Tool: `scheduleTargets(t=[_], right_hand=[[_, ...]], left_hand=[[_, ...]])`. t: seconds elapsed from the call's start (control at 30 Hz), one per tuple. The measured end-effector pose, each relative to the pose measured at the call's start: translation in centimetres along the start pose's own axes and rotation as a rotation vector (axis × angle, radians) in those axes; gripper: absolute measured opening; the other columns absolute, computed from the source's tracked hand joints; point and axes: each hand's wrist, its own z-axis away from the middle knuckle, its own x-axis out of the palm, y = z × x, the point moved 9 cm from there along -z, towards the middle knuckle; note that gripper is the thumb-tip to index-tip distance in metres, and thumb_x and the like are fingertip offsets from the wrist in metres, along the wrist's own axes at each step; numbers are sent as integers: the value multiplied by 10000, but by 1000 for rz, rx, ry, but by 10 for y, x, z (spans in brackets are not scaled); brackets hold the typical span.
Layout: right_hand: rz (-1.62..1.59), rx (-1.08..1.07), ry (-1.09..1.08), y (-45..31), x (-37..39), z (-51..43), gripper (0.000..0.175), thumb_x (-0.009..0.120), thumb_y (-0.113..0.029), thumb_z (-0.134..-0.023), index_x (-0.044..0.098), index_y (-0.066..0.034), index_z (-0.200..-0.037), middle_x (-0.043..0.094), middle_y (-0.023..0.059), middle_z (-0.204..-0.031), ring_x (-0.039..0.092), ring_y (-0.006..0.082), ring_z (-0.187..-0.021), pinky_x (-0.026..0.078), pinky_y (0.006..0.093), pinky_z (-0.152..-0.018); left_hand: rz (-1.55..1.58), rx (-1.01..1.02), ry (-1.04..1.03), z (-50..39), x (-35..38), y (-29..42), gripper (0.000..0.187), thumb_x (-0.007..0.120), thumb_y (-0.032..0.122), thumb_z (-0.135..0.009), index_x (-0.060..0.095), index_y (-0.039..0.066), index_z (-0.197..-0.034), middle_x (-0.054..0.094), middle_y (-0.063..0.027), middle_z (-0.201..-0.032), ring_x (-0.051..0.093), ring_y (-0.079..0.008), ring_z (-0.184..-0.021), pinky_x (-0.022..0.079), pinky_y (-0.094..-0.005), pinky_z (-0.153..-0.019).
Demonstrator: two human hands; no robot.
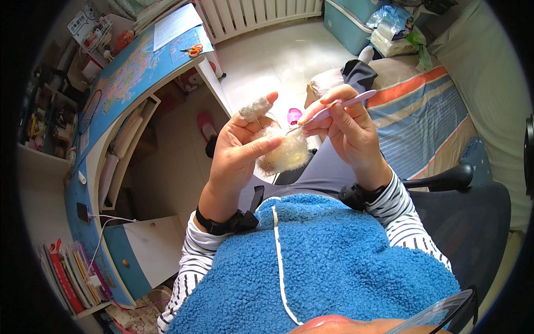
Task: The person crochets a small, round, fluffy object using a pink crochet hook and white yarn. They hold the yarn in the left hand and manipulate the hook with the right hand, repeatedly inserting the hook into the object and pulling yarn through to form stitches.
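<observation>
My left hand holds a fluffy cream-coloured piece of crochet work, its thumb pressed on the near face. Pale fuzzy yarn is wound around the raised index finger of that hand. In my right hand is a crochet hook with a lilac handle, held between thumb and fingers. The hook's metal shaft points down to the left and meets the top edge of the fluffy piece. Where its tip sits among the fibres I cannot tell.
A curved desk with a map cover stands on the left, bearing orange-handled scissors and a paper sheet. A striped bed cover lies at the right. The black chair armrest is near my right elbow.
</observation>
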Motion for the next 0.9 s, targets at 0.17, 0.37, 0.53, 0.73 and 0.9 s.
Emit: scheduleTargets(t=[0.17, 0.37, 0.53, 0.73, 0.9], right_hand=[[223, -45, 2, -6, 4, 1, 232, 460, -176, -1089, 501, -5, -1239, 705, 190, -1079, 724, 251, -994, 611, 359, -842], [681, -290, -55, -25, 20, 8, 192, 513, -125, -1067, 541, 17, -1193, 697, 177, -1084, 713, 208, -939, 580, 308, -792], [497, -369, 53, -19, 20, 6, 166, 517, -98, -1061, 550, 2, -1189, 674, 162, -1080, 688, 205, -1008, 575, 320, -847], [817, -427, 88, -18, 32, 12, 144, 609, -106, -1004, 650, -60, -1134, 654, 161, -1133, 663, 257, -989, 560, 397, -871], [1446, -674, -142, -16, 73, 17, 369, 730, -128, -799, 740, -196, -1162, 622, 98, -1226, 625, 262, -1028, 518, 362, -843]], left_hand=[[54, -4, 56, 0, -8, -7, 609, 735, 0, -869, 509, -26, -1434, 685, -87, -1060, 658, -143, -978, 495, -273, -916], [39, 51, 100, 1, -12, -10, 565, 710, 9, -905, 514, -7, -1435, 682, -71, -1037, 657, -130, -965, 504, -275, -893], [167, 44, 82, 0, -10, -21, 563, 695, 10, -929, 507, 46, -1459, 693, -80, -1044, 669, -137, -976, 522, -293, -902], [194, 92, 61, -3, -9, -31, 652, 691, -3, -923, 441, 100, -1516, 694, -96, -1050, 679, -153, -977, 530, -290, -895], [320, 23, 27, -7, -7, -37, 780, 686, -23, -906, 313, 115, -1577, 687, -115, -1066, 679, -183, -999, 540, -321, -905]])
